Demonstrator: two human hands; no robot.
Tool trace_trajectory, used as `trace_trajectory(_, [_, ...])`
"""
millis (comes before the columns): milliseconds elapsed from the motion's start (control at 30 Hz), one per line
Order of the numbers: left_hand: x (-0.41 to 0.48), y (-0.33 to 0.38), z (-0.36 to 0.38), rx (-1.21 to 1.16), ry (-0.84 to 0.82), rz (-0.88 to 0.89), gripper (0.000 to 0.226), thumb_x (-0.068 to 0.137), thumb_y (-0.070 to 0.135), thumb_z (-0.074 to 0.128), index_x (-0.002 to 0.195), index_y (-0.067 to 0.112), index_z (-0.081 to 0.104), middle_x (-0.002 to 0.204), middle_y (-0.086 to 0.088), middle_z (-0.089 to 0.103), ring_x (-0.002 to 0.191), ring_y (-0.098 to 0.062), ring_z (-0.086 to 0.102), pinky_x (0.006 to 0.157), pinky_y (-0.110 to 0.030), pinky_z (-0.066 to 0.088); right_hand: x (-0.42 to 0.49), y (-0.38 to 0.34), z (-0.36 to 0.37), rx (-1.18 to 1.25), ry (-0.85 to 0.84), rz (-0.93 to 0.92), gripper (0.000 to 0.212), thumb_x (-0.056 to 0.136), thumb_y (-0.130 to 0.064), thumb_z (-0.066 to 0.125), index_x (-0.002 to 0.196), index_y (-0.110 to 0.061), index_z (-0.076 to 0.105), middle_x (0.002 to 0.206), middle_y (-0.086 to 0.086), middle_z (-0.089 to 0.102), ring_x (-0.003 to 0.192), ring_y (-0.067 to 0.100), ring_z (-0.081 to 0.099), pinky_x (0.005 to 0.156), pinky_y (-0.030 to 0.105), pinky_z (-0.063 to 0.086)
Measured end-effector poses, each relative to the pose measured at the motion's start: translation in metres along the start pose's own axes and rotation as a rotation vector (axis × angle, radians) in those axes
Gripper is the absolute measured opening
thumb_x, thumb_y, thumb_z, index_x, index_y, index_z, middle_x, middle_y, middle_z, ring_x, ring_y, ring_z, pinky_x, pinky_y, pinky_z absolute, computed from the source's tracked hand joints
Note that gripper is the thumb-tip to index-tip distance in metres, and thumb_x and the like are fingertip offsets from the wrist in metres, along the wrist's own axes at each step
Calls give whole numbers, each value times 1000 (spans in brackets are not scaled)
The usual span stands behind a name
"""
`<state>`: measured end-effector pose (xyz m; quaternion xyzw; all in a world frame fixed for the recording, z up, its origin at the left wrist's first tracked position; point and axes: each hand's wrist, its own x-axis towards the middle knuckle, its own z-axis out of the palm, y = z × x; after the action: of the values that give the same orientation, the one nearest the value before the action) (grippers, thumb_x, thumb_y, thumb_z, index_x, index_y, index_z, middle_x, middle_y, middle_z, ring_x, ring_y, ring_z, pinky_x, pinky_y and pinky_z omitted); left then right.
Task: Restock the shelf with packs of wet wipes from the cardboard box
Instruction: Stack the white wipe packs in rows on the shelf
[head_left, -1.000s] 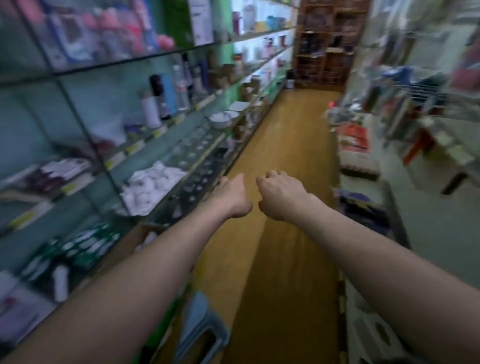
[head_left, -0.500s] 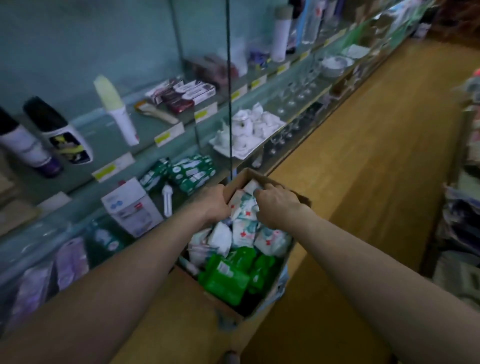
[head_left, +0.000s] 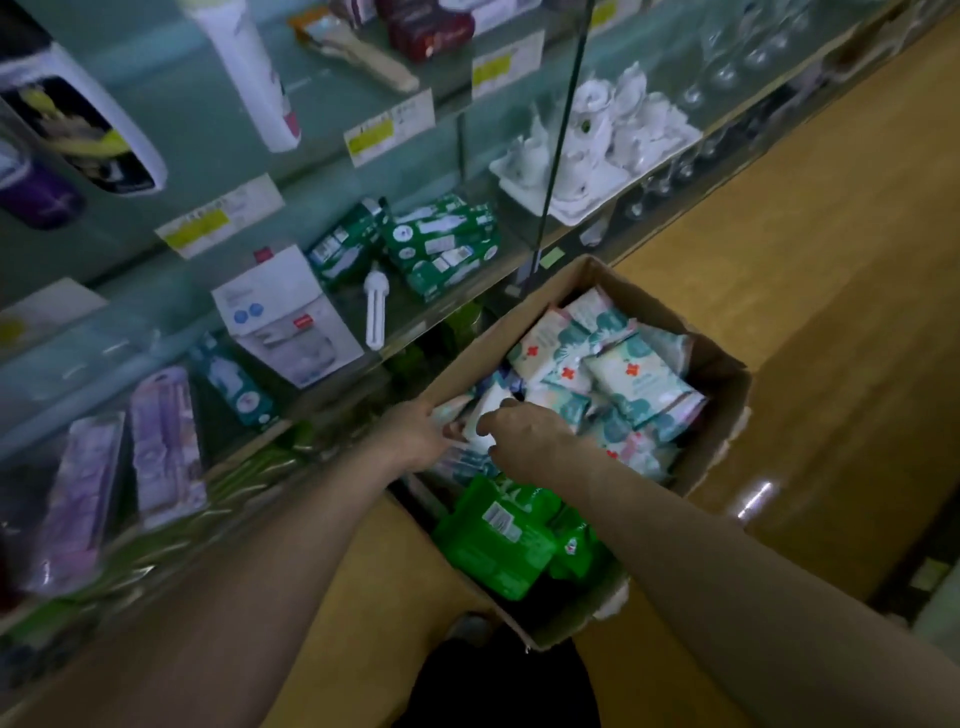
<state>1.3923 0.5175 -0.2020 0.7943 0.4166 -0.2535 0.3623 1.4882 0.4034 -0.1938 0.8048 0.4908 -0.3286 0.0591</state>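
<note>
A white pack (head_left: 485, 415) of wet wipes lies at the shelf-side edge of the cardboard box (head_left: 727, 415), beside white and teal packs (head_left: 628, 379), with green packs (head_left: 498, 540) nearer to the person. The right grip (head_left: 524, 441) has its fingers curled over this pack from above. The left grip (head_left: 421, 434) reaches its other side, but I cannot tell if it has hold. The step in hand seems to be picking. The next move calls for lifting the pack free and carrying it left to the shelf (head_left: 130, 312).
</note>
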Motion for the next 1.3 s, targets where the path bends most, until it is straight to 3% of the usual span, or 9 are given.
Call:
trace_trajectory(233, [20, -16, 25, 136, 24, 72, 29, 80, 25, 62, 108, 19, 65, 119, -6, 58, 106, -31, 58, 87, -39, 51, 30, -19, 27, 34, -56, -76, 50, 94, -35, 52, 136, -10, 42, 127, 14, 52, 116, 28, 52, 91, 35, 43])
trace_trajectory(400, [27, -28, 45, 330, 62, 50, 64, 88, 30, 62, 143, 25, 31, 152, -9, 17, 127, -35, 41, 99, -48, 43, 42, -24, 37, 60, -68, -13, 57, 95, -33, 52, 143, -10, 31, 136, 14, 43, 124, 30, 45, 97, 38, 41])
trace_trajectory(500, [29, -29, 48, 337, 45, 45, 70, 90, 33, 60, 147, 26, 20, 151, -10, 24, 127, -34, 43, 97, -46, 44, 48, -28, 49, 114, -110, 46, 62, 96, -23, 53, 147, -12, 22, 140, 13, 34, 127, 30, 42, 96, 41, 43])
trace_trajectory(633, [35, -37, 45, 48, 15, 31, 57, 89, 29, 60, 140, 23, 36, 134, -4, 52, 114, -28, 55, 94, -36, 47, 53, -23, 62, 268, -40, 81, 53, 93, -25, 55, 142, -14, 37, 136, 12, 48, 122, 30, 51, 97, 36, 44])
trace_trajectory(733, [37, -30, 37, -268, 16, 50, 14, 88, 6, 61, 99, 13, 55, 86, -4, 56, 90, -20, 54, 67, -24, 42, 50, -6, 52, 446, -14, 83, 40, 86, -24, 62, 124, -14, 56, 113, 8, 62, 106, 26, 59, 77, 29, 44])
trace_trajectory(867, [32, -16, 30, -633, -43, -88, 21, 82, 19, 73, 100, 23, 63, 93, -2, 65, 83, -17, 60, 38, -23, 49, 38, 24, 35, 926, -3, 204, 43, 80, -11, 73, 121, -9, 59, 104, 7, 62, 93, 20, 58, 76, 27, 47])
trace_trajectory(1000, [30, -1, 25, -813, -130, -84, 22, 83, 27, 71, 104, 23, 65, 105, -5, 70, 97, -23, 65, 67, -33, 51, 19, 44, 20, 1491, 139, 315, 47, 80, -7, 74, 122, -11, 53, 116, 11, 64, 94, 23, 65, 70, 29, 53])
trace_trajectory(1100, [17, 29, 18, -1054, -224, -42, 26, 90, 25, 62, 113, 14, 63, 104, -10, 70, 69, -16, 71, 54, -27, 56, 1, 47, 2, 1728, 253, 342, 46, 84, -14, 73, 124, -11, 51, 109, 12, 67, 76, 17, 67, 56, 26, 55])
trace_trajectory(1300, [-20, 92, 11, -1143, -250, 2, 40, 90, 36, 62, 125, 15, 61, 104, -11, 73, 87, -25, 71, 68, -40, 59, -56, 50, -37, 1531, 502, 482, 46, 86, -33, 68, 125, -17, 50, 104, 7, 64, 77, 15, 65, 69, 29, 57])
